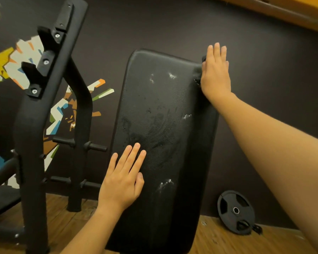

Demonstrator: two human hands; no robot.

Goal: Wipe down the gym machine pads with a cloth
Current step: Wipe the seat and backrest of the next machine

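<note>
With left hand (121, 182) flat on pad (163, 125), right hand (216, 74) flat over cloth (198, 74) at edge, risks slipping off, missing smears (166, 184).

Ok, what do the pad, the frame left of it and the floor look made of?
Pad: likely black vinyl or faux leather over foam; fine pebbled grain, dull sheen, wet smears on top. Frame: seemingly steel tube, matte black coat; rounded bends, bright bolt heads. Floor: wood or wood-look planks, grain streaks visible; cannot tell which.
</note>
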